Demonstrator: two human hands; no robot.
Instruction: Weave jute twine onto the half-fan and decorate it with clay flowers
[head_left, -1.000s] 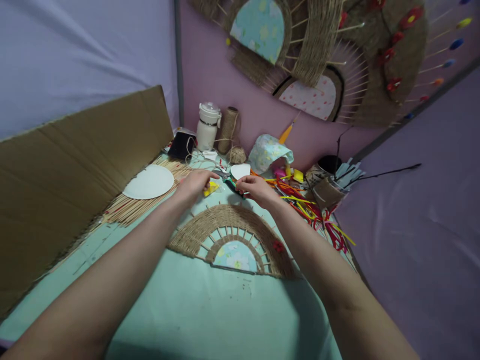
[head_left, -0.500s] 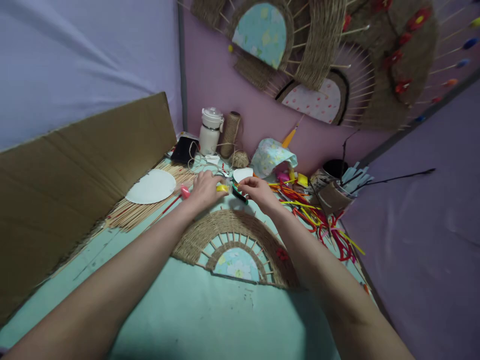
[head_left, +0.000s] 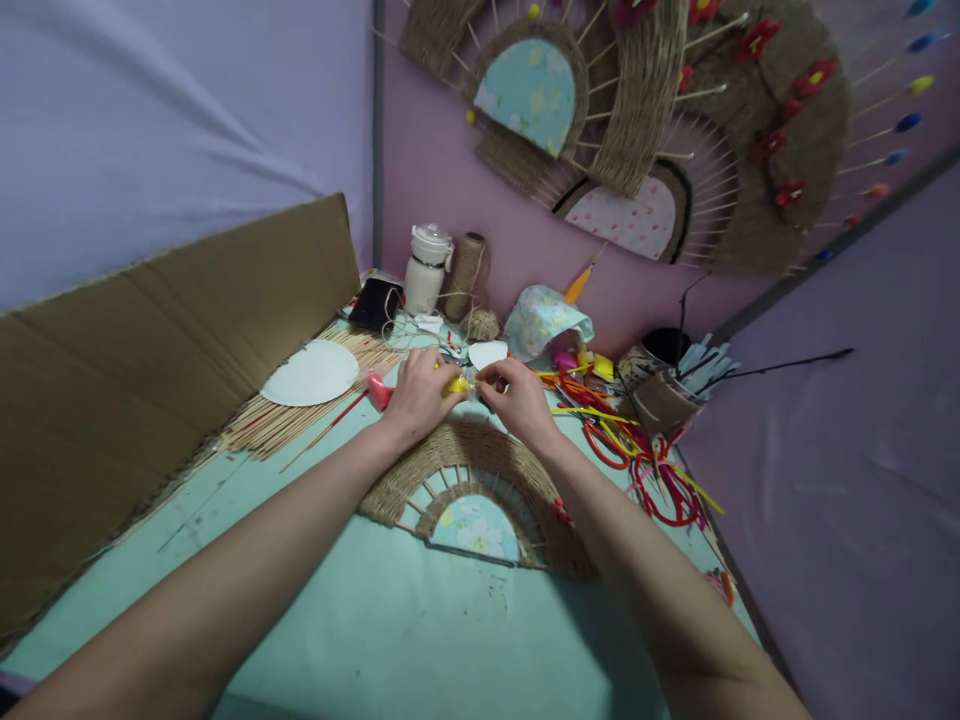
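Observation:
My left hand [head_left: 421, 398] is closed on a small yellow lump in clear plastic wrapping [head_left: 456, 384]; it looks like soft clay, though I cannot be sure. The fingertips of my right hand [head_left: 517, 400] are pinched together at the right end of the wrapping. Just in front of both hands, a half-round woven twine fan [head_left: 450, 452] lies flat on the table. Its centre is floral cloth [head_left: 476, 527], and a red flower [head_left: 561, 510] sits on its right side, partly behind my right forearm. A pink-red lump [head_left: 379, 390] lies left of my left hand.
Thin wooden sticks [head_left: 255, 428] and a white oval [head_left: 311, 372] lie at left by a cardboard panel [head_left: 187, 300]. Behind stand a white bottle [head_left: 424, 275] and a twine spool [head_left: 466, 275]. Red-handled scissors [head_left: 604, 445] and colourful strips lie at right, near a can [head_left: 664, 400].
My right hand has moved left, and its fingers now meet the plastic wrapping in my left hand. The green-and-black handle beneath is now mostly hidden. The view has shifted slightly.

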